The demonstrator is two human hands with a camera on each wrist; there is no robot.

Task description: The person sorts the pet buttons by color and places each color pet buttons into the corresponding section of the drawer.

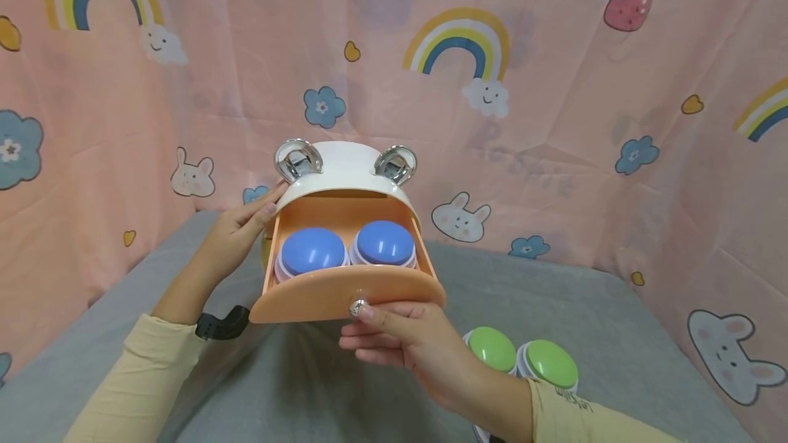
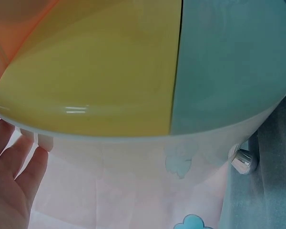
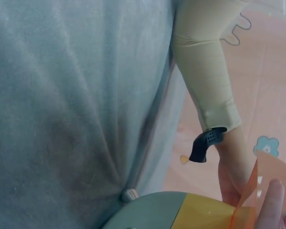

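Before a patterned pink cloth backdrop [image 1: 554, 101], over a grey cloth-covered table [image 1: 529, 275]: white-topped case [image 1: 347, 163] with orange drawer [image 1: 295, 296] extended, two blue-lidded jars [image 1: 314, 251] side by side within. Against the case's side, fingers outstretched, the left hand [image 1: 237, 234]; at the drawer's silver knob [image 1: 357, 307], in a thumb-and-finger pinch, the right hand [image 1: 427, 347], near two green-lidded jars [image 1: 550, 362].

Smooth plastic drawer [image 1: 295, 301], shiny metallic knob [image 1: 356, 307]
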